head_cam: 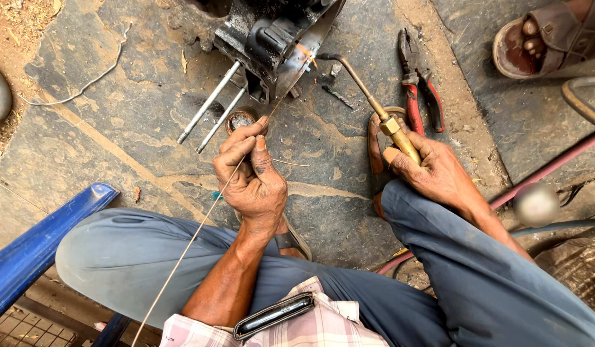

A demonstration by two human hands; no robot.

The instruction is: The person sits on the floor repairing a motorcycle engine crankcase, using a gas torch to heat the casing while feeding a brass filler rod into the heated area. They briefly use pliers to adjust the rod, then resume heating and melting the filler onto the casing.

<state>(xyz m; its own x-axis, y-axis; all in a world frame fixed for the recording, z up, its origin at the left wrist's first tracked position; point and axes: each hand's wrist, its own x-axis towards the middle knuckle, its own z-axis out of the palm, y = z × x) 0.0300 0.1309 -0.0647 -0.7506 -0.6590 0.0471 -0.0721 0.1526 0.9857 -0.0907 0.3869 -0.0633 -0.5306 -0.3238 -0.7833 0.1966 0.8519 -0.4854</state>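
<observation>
Brass torch gripped in the right hand, fingers wrapped tight round its handle, the bent tip throwing a small flame at the black metal housing on the far side. Left hand pinches a thin filler rod between thumb and fingers, its far end at the flame. Red-handled pliers lie on the stone floor, right of the torch.
</observation>
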